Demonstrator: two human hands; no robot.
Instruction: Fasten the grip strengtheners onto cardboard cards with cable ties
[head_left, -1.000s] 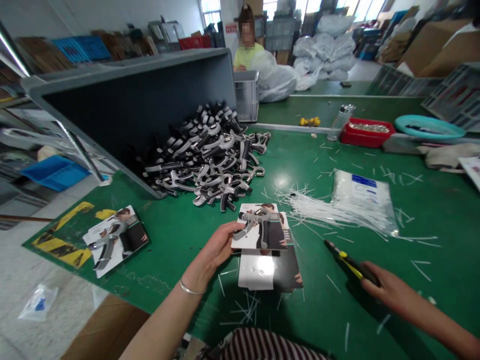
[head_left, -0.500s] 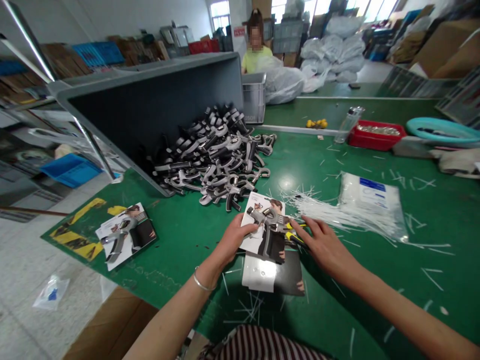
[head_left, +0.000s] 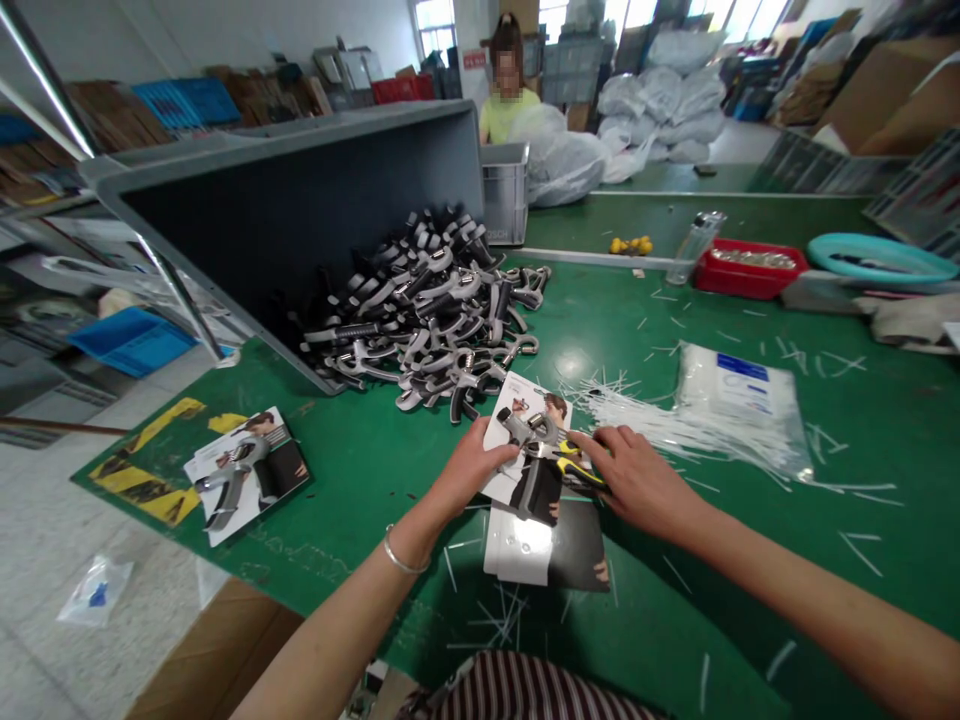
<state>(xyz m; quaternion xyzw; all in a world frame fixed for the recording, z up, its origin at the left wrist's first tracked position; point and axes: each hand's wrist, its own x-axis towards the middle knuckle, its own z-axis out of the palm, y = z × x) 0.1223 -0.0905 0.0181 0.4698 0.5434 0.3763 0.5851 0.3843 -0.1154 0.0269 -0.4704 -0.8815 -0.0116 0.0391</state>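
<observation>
Left hand: clamped on the edge of a printed card, thumb on its front beside a grey-and-black hand exerciser that lies on the card's face. Right hand: fingers curled about the yellow-and-black handles of a pair of pliers, tips over the exerciser at the card; too small from here to tell whether those tips bite on anything. From the left: one blue bin, below table height; one clear bag with a blue patch, on the floor; yellow-and-black tape at the table corner; beside it, a second card bearing an exerciser, flat on the green table. Next, a large grey crate tipped on its side, its heap of exercisers spilling onto the tabletop. Nearer the middle, further cards, lying partly beneath the held one. Behind, across the table, one person in a yellow top. Rightward: loose white ties, running into a clear packet with a blue label; a clear bottle; a red tray of small pieces; a turquoise basin.
</observation>
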